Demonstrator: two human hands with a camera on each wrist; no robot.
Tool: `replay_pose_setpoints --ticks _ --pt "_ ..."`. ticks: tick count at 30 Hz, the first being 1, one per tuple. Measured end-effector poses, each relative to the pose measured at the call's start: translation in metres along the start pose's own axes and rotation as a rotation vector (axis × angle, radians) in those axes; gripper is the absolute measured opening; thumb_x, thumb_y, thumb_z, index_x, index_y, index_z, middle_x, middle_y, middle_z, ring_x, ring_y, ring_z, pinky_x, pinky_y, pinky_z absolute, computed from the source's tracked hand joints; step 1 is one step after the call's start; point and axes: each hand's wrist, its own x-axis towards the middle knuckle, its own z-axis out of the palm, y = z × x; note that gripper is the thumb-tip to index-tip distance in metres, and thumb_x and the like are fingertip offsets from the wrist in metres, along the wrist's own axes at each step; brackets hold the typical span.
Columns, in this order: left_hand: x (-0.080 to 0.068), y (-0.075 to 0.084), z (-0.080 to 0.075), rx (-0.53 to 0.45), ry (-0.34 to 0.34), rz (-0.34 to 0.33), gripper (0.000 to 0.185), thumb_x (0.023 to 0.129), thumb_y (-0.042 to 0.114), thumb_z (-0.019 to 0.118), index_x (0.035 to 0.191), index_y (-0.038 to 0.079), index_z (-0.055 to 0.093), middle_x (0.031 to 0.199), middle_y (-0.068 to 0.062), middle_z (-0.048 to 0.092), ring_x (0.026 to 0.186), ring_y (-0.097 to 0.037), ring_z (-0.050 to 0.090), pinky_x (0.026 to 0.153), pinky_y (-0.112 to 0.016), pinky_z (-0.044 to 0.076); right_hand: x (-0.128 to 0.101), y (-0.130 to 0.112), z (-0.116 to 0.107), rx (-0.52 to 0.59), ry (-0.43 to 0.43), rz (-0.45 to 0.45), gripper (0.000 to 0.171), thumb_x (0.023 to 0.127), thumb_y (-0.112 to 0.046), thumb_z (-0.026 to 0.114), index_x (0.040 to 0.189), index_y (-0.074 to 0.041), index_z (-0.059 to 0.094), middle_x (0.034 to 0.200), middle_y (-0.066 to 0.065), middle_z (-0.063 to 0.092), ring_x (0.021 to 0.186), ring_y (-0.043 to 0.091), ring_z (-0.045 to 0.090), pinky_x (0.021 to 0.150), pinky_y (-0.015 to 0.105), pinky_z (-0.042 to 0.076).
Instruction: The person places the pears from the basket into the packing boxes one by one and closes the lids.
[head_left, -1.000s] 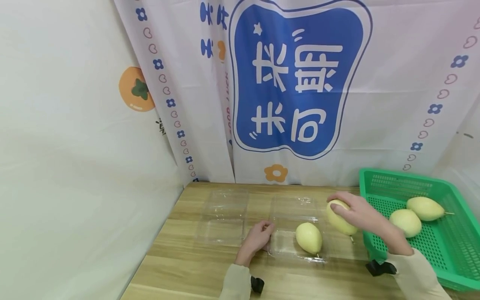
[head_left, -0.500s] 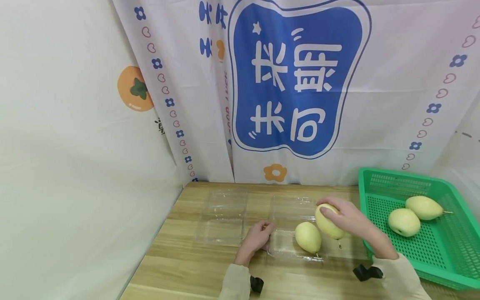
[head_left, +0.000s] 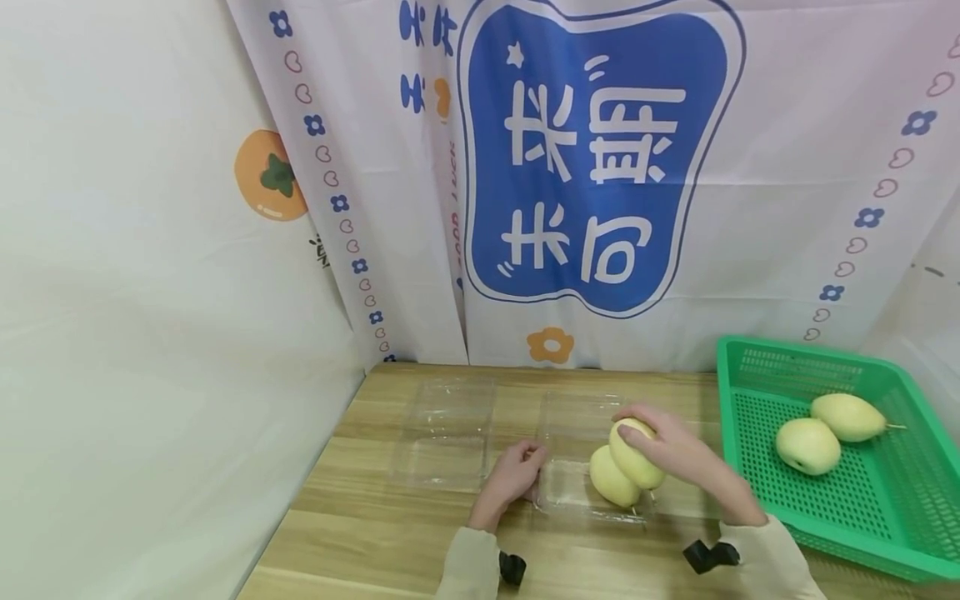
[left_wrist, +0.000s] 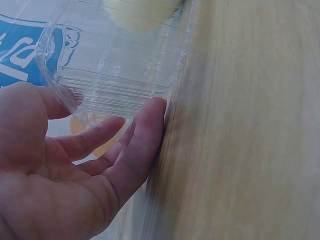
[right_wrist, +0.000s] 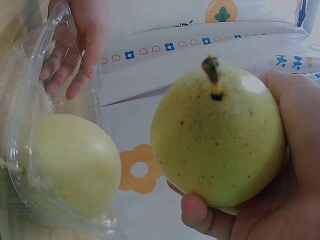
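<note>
"Looking down past our cream sleeves, what do we have in our right hand (head_left: 666, 443)?"

"We have it curled round a pale-yellow pear (head_left: 637, 458), thumb on one side, the stem end tipped down, at the right-hand side of a clear plastic clamshell (head_left: 562, 483). In the head view it partly covers a second pear (head_left: 609, 479), which lies in the near half of that clamshell; our right wrist view shows a gap between the two."

"And our left hand (head_left: 516, 473)?"

"We have its fingers relaxed, unclenched, with fingertips touching the clamshell's left side. Further left, we see another clear container (head_left: 448, 462) on the wood-grain table (head_left: 360, 533)."

"What about the green basket (head_left: 870, 500)?"

"We see it on our far right, holding a rounded pear (head_left: 806, 447) and, just beside that, a longer pear (head_left: 847, 417) whose stem points right. Behind the table, we have a white cloth (head_left: 772, 250) printed with a blue emblem."
</note>
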Motion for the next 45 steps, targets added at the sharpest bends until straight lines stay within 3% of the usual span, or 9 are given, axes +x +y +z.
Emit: replay_pose_setpoints --ticks 12,21,36,39,45 --pt "0.001 0.002 0.003 -0.001 -0.021 0.014 0.035 0.099 0.034 0.054 0.116 0.006 0.065 0.089 -0.009 0.067 0.052 -0.011 0.056 0.050 -0.027 0.052 0.002 0.003 0.013 0.032 0.017 -0.008 0.021 0.097 -0.025 0.059 0.113 -0.015 0.068 0.118 0.008 0.068 0.113 0.033 0.061 0.091 0.051 0.049" --pt "0.003 -0.002 0.005 -0.044 -0.063 0.008 0.038 0.101 0.033 0.052 0.121 0.003 0.062 0.088 -0.009 0.065 0.050 -0.012 0.055 0.047 -0.027 0.052 0.000 0.005 0.020 0.044 -0.002 0.038 0.020 0.098 -0.030 0.059 0.112 -0.019 0.068 0.119 0.006 0.068 0.113 0.030 0.061 0.089 0.047 0.050" --pt "0.002 -0.002 -0.002 -0.037 -0.045 0.015 0.041 0.100 0.036 0.054 0.123 0.004 0.062 0.088 -0.014 0.063 0.050 -0.012 0.054 0.048 -0.028 0.052 0.009 0.002 0.040 0.065 -0.006 0.021 0.027 0.097 -0.036 0.059 0.116 -0.018 0.067 0.120 0.004 0.067 0.116 0.029 0.060 0.096 0.050 0.049" --pt "0.002 -0.002 -0.002 -0.022 -0.042 0.016 0.040 0.100 0.036 0.053 0.123 0.004 0.062 0.089 -0.012 0.064 0.050 -0.012 0.055 0.048 -0.027 0.052 0.009 0.000 0.044 0.066 -0.004 0.004 0.026 0.097 -0.036 0.060 0.115 -0.019 0.068 0.118 0.003 0.068 0.113 0.026 0.062 0.092 0.045 0.051" --pt "0.002 -0.001 -0.001 -0.007 -0.031 0.012 0.040 0.101 0.036 0.052 0.122 0.004 0.062 0.087 -0.009 0.065 0.051 -0.012 0.054 0.048 -0.025 0.050 0.010 -0.008 0.052 0.076 -0.012 0.013 0.026 0.094 -0.039 0.063 0.112 -0.020 0.069 0.112 0.001 0.069 0.094 0.014 0.061 0.070 0.025 0.049"
